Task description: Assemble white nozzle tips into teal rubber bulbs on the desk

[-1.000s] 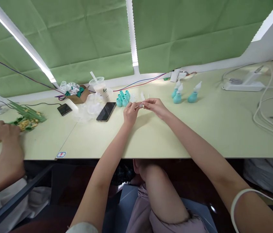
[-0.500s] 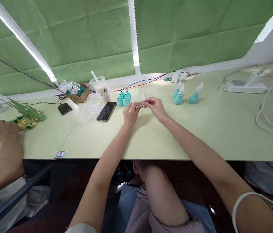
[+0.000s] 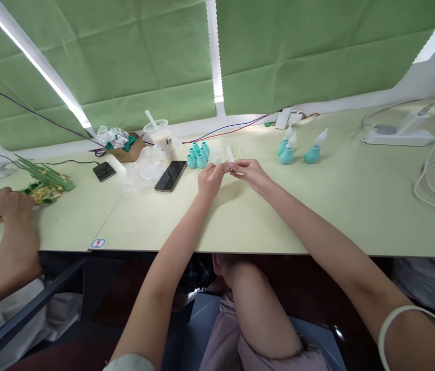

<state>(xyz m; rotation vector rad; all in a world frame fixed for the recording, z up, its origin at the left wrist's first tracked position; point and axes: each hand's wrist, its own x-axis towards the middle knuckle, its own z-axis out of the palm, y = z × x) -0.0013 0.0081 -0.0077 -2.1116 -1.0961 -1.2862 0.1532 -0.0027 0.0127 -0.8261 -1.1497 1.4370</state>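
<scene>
My left hand and my right hand meet fingertip to fingertip above the table. Both are closed in a pinch on a small translucent white piece, mostly hidden by the fingers. Just beyond them lie more clear plastic tips. Left of these, several open-necked turquoise rubber bulbs stand in a cluster. To the right of my hands, three turquoise bulbs with clear pointed tips rest on the table, looking like nasal aspirators.
A black phone, a crumpled plastic bag, a drink cup with straw and a cardboard box are at left. A power strip with white cables sits at right. Far left, another person's hands handle green stems.
The view has shifted slightly. My two hands stay pinched together, with only small finger movements, and the right fingers look a little straighter. The bulbs have not moved on the table.
</scene>
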